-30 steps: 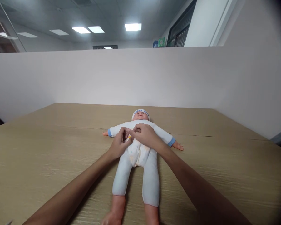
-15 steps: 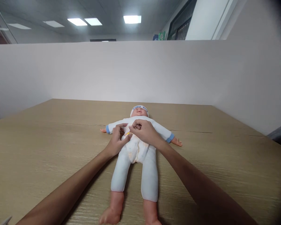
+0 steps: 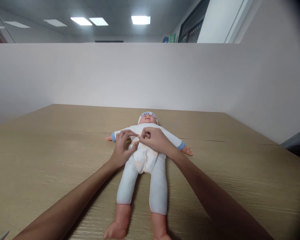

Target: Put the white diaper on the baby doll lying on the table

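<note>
A baby doll [image 3: 158, 190] in a white suit with blue cuffs lies on its back, feet towards me. Round its hips is a white diaper [image 3: 145, 160] with faint orange marks and a yellow-orange strip at the waist. My left hand [image 3: 122, 149] rests at the diaper's left side, thumb and fingers apart, its forefinger reaching to the other hand's fingertips. With thumb and forefinger pinched, my right hand [image 3: 155, 140] is at the front waist of the diaper. The bit between those fingertips is mostly hidden.
The doll lies on a wide wooden table [image 3: 52, 150] with a thin seam across it. Behind the table stands a white partition [image 3: 140, 73]. A pale pointed tip [image 3: 4, 235] shows at the bottom left edge.
My left forefinger has stretched out to the right, towards my right fingertips. My right hand keeps its pinch at the waist. The whole view has shifted slightly.
</note>
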`<act>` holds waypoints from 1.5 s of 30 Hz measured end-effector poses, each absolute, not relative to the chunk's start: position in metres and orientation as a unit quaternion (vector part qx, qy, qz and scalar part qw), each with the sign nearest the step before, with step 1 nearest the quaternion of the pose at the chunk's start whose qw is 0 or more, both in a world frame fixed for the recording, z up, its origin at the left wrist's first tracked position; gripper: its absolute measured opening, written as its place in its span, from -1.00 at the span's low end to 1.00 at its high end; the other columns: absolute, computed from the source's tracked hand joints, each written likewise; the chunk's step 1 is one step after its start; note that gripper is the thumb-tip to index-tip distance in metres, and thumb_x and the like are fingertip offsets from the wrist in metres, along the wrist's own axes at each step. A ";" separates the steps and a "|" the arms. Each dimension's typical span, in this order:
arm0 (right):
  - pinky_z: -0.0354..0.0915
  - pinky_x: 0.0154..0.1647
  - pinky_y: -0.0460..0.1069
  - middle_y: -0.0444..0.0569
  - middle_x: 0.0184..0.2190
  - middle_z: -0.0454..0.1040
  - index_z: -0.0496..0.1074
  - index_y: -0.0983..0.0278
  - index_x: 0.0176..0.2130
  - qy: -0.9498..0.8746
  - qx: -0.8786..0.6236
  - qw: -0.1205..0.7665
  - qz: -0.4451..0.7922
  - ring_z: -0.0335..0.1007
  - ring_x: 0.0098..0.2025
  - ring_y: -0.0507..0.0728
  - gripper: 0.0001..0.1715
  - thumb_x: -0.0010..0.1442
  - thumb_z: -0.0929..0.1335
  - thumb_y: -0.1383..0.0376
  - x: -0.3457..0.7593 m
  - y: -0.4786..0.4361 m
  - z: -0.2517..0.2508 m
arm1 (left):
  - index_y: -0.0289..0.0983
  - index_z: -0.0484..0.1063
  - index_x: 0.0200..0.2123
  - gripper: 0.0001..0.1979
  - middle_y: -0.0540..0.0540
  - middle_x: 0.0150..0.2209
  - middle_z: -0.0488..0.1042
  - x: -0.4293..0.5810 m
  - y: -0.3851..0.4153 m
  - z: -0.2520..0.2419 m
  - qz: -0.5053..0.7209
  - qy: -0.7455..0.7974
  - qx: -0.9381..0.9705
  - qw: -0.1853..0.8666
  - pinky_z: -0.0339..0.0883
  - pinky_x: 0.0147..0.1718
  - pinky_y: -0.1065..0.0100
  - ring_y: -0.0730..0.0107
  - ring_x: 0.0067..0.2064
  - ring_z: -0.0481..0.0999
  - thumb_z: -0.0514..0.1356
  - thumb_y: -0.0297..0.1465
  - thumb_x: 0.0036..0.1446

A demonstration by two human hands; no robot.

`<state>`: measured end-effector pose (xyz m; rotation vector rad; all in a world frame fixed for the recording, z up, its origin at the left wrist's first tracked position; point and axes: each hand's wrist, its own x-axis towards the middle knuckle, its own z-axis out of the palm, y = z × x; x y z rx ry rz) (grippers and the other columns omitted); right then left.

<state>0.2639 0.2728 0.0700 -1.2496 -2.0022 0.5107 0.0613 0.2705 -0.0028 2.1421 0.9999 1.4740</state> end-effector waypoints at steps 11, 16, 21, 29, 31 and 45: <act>0.17 -0.19 0.01 -0.17 -0.35 0.40 0.26 0.16 -0.32 -0.792 -0.460 0.386 0.111 0.31 -0.28 0.12 -0.83 0.20 0.35 0.40 0.261 0.259 0.070 | -0.07 0.65 -0.01 -0.77 -0.15 0.15 0.51 0.062 0.267 0.006 0.489 0.386 0.762 0.179 0.16 0.33 -0.08 0.00 0.23 0.40 0.22 -0.16 0.46; 0.24 -0.05 0.06 -0.12 -0.37 0.40 0.23 0.15 -0.39 -0.798 -0.427 0.423 0.040 0.34 -0.23 0.17 -0.70 0.19 0.26 0.56 0.253 0.185 0.064 | -0.02 0.59 0.13 -0.69 -0.15 0.24 0.44 0.054 0.227 0.025 0.482 0.385 0.769 0.166 0.16 0.35 -0.08 0.00 0.31 0.35 0.08 -0.24 0.53; 0.39 -0.01 0.03 -0.08 -0.16 0.57 0.44 0.13 -0.16 -0.860 -0.376 0.277 0.205 0.51 -0.07 0.18 -0.77 0.28 0.41 0.47 0.276 0.112 0.057 | -0.05 0.57 -0.02 -0.78 -0.11 -0.01 0.62 0.027 0.183 0.033 0.310 0.238 0.889 0.238 0.29 0.22 -0.01 0.05 0.15 0.48 0.11 -0.37 0.47; 0.34 -0.15 0.01 -0.18 -0.36 0.56 0.48 0.16 -0.15 -0.811 -0.489 0.239 0.214 0.51 -0.26 0.13 -0.98 0.43 0.40 0.29 0.306 0.123 0.039 | -0.16 0.42 -0.31 -0.73 -0.05 -0.25 0.54 0.021 0.191 0.026 0.289 0.325 0.843 0.316 0.36 -0.04 0.15 0.17 -0.12 0.49 0.20 -0.16 0.42; 0.28 -0.25 0.00 -0.23 -0.44 0.48 0.45 0.16 -0.11 -0.778 -0.530 0.272 0.201 0.45 -0.36 0.11 -0.96 0.43 0.40 0.25 0.296 0.125 0.033 | -0.17 0.32 -0.34 -0.69 0.02 -0.35 0.46 0.035 0.191 0.024 0.326 0.387 0.794 0.337 0.31 -0.23 0.24 0.27 -0.28 0.44 0.23 -0.12 0.37; 0.22 -0.37 0.01 -0.23 -0.51 0.44 0.46 0.16 -0.17 -0.698 -0.603 0.358 0.147 0.38 -0.48 0.11 -0.85 0.34 0.47 0.18 0.281 0.130 0.015 | -0.15 0.44 -0.19 -0.63 0.01 -0.44 0.50 0.072 0.177 0.003 0.379 0.531 0.746 0.130 0.14 -0.18 0.15 0.09 -0.30 0.46 0.40 -0.02 0.22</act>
